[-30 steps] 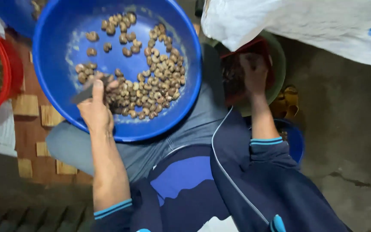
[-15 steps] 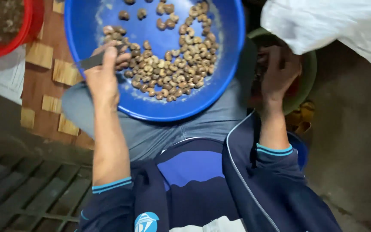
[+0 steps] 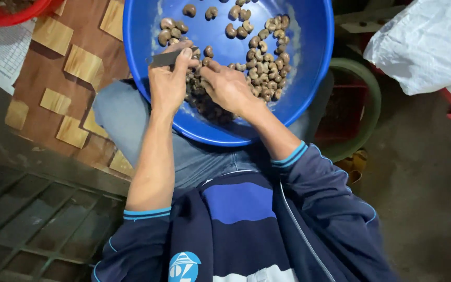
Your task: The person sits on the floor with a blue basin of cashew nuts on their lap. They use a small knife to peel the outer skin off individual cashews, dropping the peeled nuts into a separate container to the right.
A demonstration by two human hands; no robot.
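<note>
Head view, hands (image 3: 199,83) hiding nuts (image 3: 267,68), basin (image 3: 309,78) rim cropped

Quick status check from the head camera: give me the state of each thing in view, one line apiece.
Blue basin: on the lap, partly filled with nuts.
Nuts: loose, heaped toward the right side.
Left hand: closed on a small dark blade, over the basin.
Right hand: reaching into the nuts; grip unclear.
Green-rimmed tub: open, contents dark.
Red basin: cut off by the frame's edge.
White sack: bulging.
</note>
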